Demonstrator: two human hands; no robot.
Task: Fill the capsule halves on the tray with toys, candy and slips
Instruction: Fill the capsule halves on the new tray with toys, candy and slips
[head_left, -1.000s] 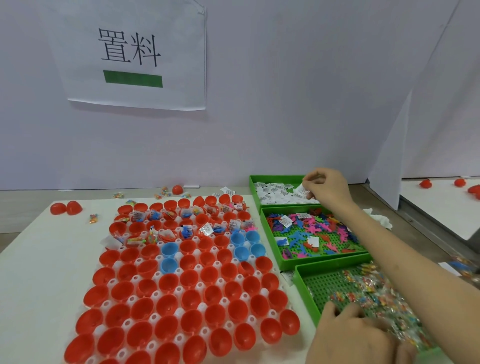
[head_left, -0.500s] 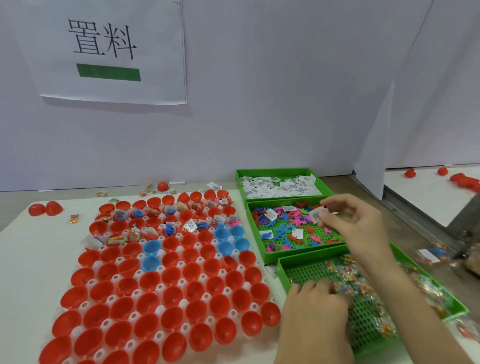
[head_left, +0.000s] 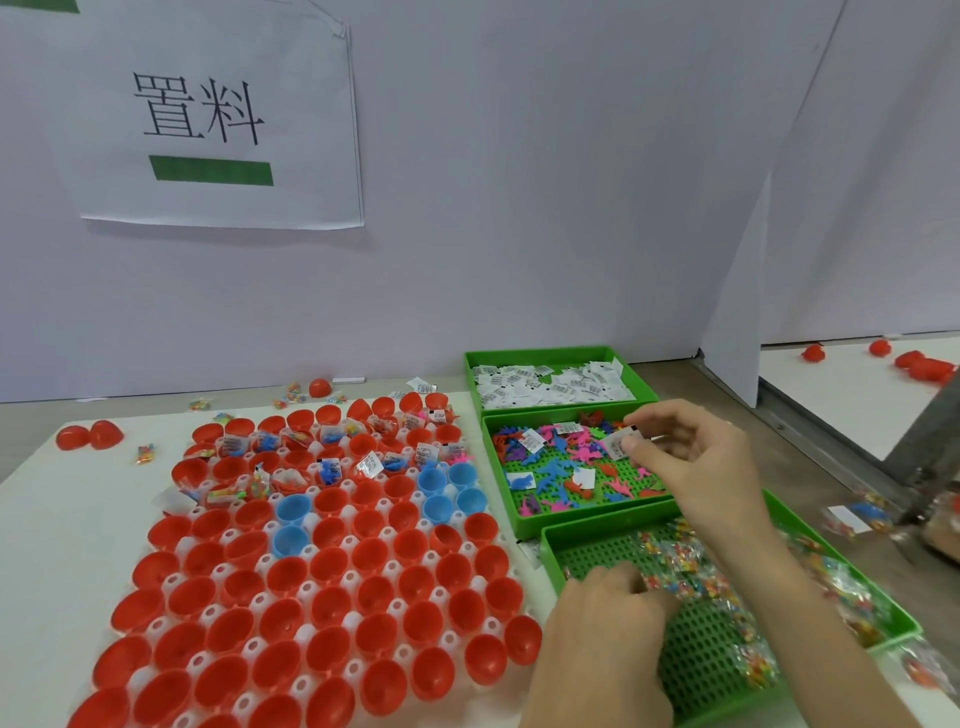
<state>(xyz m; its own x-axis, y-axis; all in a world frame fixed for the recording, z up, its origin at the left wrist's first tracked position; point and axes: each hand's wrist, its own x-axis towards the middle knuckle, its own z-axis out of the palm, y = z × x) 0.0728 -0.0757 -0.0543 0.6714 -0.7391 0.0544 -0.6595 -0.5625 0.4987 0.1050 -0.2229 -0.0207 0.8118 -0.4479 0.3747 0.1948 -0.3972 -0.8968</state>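
1. The right hand (head_left: 691, 462) hovers over the middle green bin of toys (head_left: 566, 467); its thumb and forefinger are pinched shut on a white slip (head_left: 618, 444), which sticks out to the hand's left.
2. The left hand (head_left: 608, 623) rests palm down in the near green bin of candy (head_left: 737, 613), fingers curled onto the wrapped sweets; whether it has actually closed on a piece I cannot tell.
3. The tray of capsule halves (head_left: 322, 561) lies to the left of both hands, its long axis running away from the person; the left hand is just beside its near right corner, the right hand nearer its far rows.
4. The far rows already hold toys, sweets and slips; the nearer red halves and the few blue halves (head_left: 447, 491) look empty, so most of the filling seems to remain.
5. The relation that counts: the next unfilled halves sit left of the right hand, across the wall of the toy bin and level with or slightly nearer than it; I judge the slip must travel leftward over that wall and drop into one cup, without being dropped among the toys below.
6. The bin of slips (head_left: 550, 384) lies beyond the right hand, well apart from the left.
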